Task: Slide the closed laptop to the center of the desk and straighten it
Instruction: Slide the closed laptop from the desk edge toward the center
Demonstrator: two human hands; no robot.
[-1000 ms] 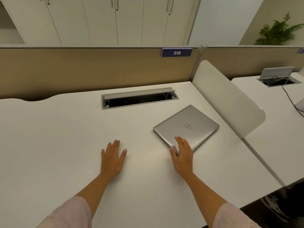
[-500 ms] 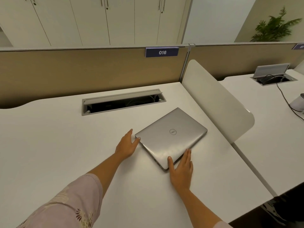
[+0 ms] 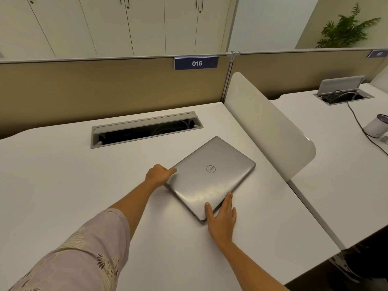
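A closed silver laptop [image 3: 211, 177] lies at an angle on the white desk [image 3: 63, 185], right of the desk's middle and close to the side divider. My left hand [image 3: 159, 174] grips the laptop's left corner, fingers curled around its edge. My right hand [image 3: 221, 217] holds the near corner, thumb on the lid and fingers along the right edge.
An open cable tray [image 3: 144, 130] is set into the desk behind the laptop. A white curved divider [image 3: 268, 127] stands to the right, with a tan partition [image 3: 105, 91] at the back. The neighbouring desk holds a cable box [image 3: 342, 91] and a white cup [image 3: 376, 126].
My left hand moved from the bare desk to the laptop's left corner and closed on it. My right hand shifted to the near corner. The laptop has slid a little leftward.
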